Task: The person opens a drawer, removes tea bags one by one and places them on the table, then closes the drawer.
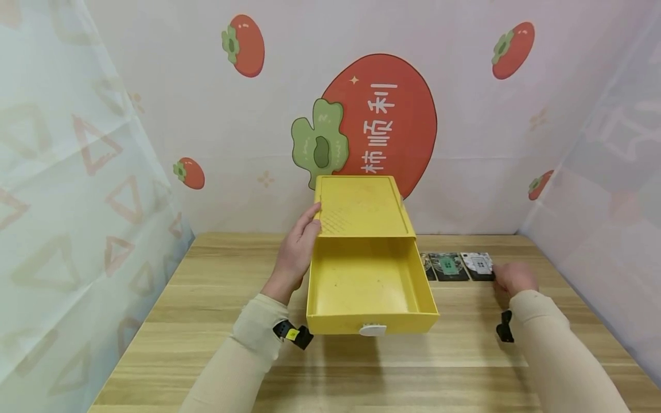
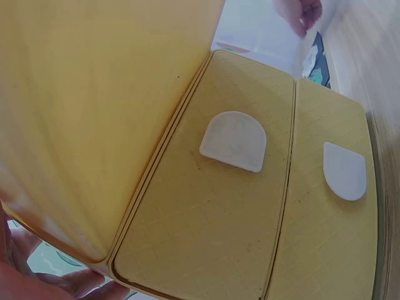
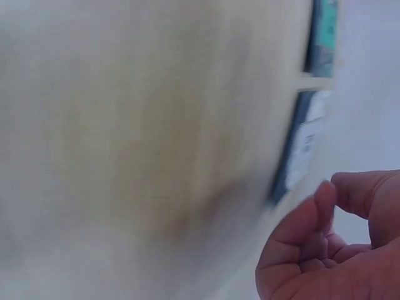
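Observation:
A yellow drawer unit [image 1: 364, 206] stands in the middle of the table, its top drawer [image 1: 361, 287] pulled out with nothing inside. My left hand [image 1: 295, 252] rests against the unit's left side, fingers along the edge by the top. In the left wrist view, two closed drawer fronts with white handles [image 2: 234, 141] show below the open one. On the right, my right hand [image 1: 516, 278] is beside a flat black-and-white square packet [image 1: 479, 265]. The right wrist view shows its fingers [image 3: 294, 228] loosely bent, thumb and forefinger close together with nothing visible between them.
Left of the black-and-white packet lies a flat packet with a green label [image 1: 449, 265], and another dark packet [image 1: 427, 267] is partly hidden by the drawer. Persimmon-printed cloth [image 1: 248, 201] forms the back wall of the wooden table [image 1: 217, 321], with patterned cloth at both sides.

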Action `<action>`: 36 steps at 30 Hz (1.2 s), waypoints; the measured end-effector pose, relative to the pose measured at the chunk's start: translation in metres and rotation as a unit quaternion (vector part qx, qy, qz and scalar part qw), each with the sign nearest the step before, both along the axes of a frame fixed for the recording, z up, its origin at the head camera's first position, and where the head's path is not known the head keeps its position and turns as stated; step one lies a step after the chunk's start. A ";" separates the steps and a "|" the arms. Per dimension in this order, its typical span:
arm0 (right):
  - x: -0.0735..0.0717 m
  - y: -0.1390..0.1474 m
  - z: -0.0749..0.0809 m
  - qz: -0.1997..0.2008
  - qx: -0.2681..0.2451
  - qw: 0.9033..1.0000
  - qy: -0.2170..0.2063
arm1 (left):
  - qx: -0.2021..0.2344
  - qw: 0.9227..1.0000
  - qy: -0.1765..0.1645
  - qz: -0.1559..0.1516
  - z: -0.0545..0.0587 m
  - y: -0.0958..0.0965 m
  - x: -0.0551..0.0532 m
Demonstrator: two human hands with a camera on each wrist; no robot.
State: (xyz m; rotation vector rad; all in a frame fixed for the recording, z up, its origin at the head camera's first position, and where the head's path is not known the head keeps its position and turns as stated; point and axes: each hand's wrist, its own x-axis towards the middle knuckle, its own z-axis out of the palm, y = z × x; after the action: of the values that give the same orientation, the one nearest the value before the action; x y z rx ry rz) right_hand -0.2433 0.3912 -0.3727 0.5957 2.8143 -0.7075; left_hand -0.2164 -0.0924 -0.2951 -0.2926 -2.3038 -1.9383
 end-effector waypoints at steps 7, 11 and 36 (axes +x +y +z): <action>0.002 -0.019 0.033 0.008 -0.061 0.992 0.112 | 0.000 1.000 0.002 -0.002 0.000 0.000 0.000; 0.003 -0.039 0.059 0.019 -0.105 0.982 0.156 | -0.003 1.000 0.001 0.001 0.000 -0.001 0.001; 0.079 -0.171 0.162 0.219 -0.090 0.882 0.408 | -0.001 1.000 0.003 0.006 -0.002 -0.001 0.000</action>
State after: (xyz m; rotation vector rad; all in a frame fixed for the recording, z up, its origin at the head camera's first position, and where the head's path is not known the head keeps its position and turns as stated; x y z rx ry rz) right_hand -0.1644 0.2201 -0.2107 -0.5060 3.3286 -1.3315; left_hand -0.2161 -0.0929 -0.2969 -0.2829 -2.2981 -1.9276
